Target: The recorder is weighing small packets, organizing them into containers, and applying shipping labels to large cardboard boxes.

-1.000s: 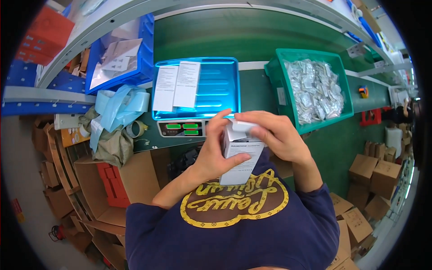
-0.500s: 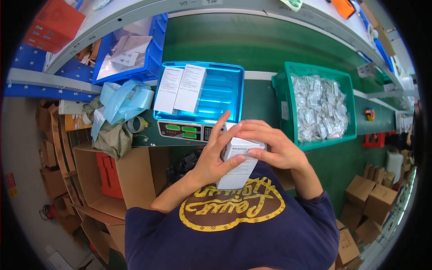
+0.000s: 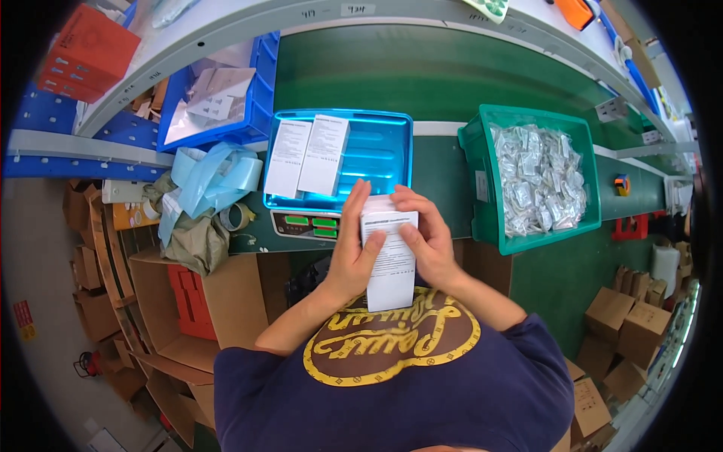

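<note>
both hands point(image 3: 392, 245) clasp a white box point(image 3: 390, 260) before the blue tray point(image 3: 376, 162).

A green workbench point(image 3: 452, 83) is stretching across the upper frame under a grey shelf rail point(image 3: 248, 22), while blue wall panels point(image 3: 45, 120) are filling the upper left and brown cardboard cartons point(image 3: 625, 324) are crowding the floor at lower left and lower right.

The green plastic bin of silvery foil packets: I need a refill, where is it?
In the head view, the green plastic bin of silvery foil packets sits on the person's right, beside the shiny blue tray on the scale.
</note>
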Motion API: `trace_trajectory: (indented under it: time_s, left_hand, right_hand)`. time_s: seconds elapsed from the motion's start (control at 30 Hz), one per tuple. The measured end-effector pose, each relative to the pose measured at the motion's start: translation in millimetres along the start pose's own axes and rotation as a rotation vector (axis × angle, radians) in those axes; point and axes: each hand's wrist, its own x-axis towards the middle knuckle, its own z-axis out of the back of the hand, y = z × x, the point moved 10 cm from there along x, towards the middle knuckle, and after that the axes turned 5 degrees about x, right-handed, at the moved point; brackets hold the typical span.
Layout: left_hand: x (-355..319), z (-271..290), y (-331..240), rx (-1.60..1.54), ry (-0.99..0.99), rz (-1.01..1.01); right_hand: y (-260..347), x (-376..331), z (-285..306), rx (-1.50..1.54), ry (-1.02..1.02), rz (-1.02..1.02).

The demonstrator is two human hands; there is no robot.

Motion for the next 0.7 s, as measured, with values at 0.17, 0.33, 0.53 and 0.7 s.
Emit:
trace_trajectory:
  time_s: [0.17, 0.33, 0.53, 0.7]
  left_hand:
    - [60.3, 64.6, 34.5, 0.940, -0.175, -0.151]
    - [80.6, 121.0, 123.3, 1.286, -0.331, 0.068]
    - [73.3, 125.3, 156.5, 1.425, -0.483, 0.039]
    - [60.3, 137.4, 135.4, 1.236, -0.546, 0.072]
  right_hand:
    - [-112.9, 58.5, 68.3, 0.016, -0.432, -0.270]
    - [-177.5, 125.4, 94.9, -0.342, -0.613, -0.193]
    - [-180.9, 159.8, 71.1, -0.420, -0.691, 0.128]
    - [-49.3, 110.8, 152.0, -0.203, -0.567, 0.127]
